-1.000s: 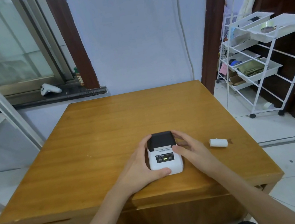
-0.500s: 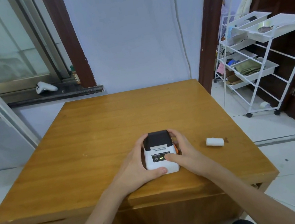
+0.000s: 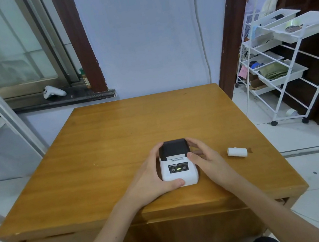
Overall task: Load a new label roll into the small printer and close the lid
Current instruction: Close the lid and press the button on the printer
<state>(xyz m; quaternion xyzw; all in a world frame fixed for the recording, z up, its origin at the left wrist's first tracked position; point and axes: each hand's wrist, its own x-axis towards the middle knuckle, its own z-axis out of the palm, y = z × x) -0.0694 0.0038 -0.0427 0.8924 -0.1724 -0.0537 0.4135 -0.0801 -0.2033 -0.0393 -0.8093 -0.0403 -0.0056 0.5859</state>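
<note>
A small white printer (image 3: 178,171) with a black lid stands near the front of the wooden table (image 3: 115,141); its lid is down and a green light glows on its front panel. My left hand (image 3: 153,176) wraps the printer's left side, thumb on the front lower corner. My right hand (image 3: 205,159) rests against the printer's right side, thumb on the top edge by the lid. A white label roll (image 3: 237,151) lies on the table to the right, apart from my hand.
A white wire shelf cart (image 3: 284,62) with trays stands on the floor at the right beside a dark door. A white controller (image 3: 52,92) lies on the window sill behind the table at the left.
My right thumb has moved from the printer's front up to the edge by the lid, and the orange tab at the right side is now covered. The view shifted slightly.
</note>
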